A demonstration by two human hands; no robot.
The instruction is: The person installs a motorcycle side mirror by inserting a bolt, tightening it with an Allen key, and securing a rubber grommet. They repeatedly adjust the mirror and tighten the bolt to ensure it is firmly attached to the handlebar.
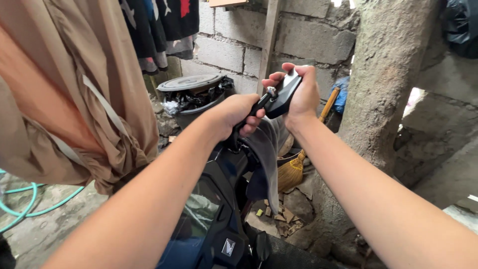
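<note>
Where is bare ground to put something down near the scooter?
Left of the scooter, the concrete floor is bare between the green hose and the hanging tan cloth. Right of it, broom and rubble crowd the ground by the tree trunk. Both hands, left and right, hold the mirror.

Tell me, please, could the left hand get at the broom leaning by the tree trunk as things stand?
Probably not at once. The left hand is closed round the black mirror stem, and the broom lies lower, beyond the right forearm, with the motorbike's front between. It would have to let go first.
</note>
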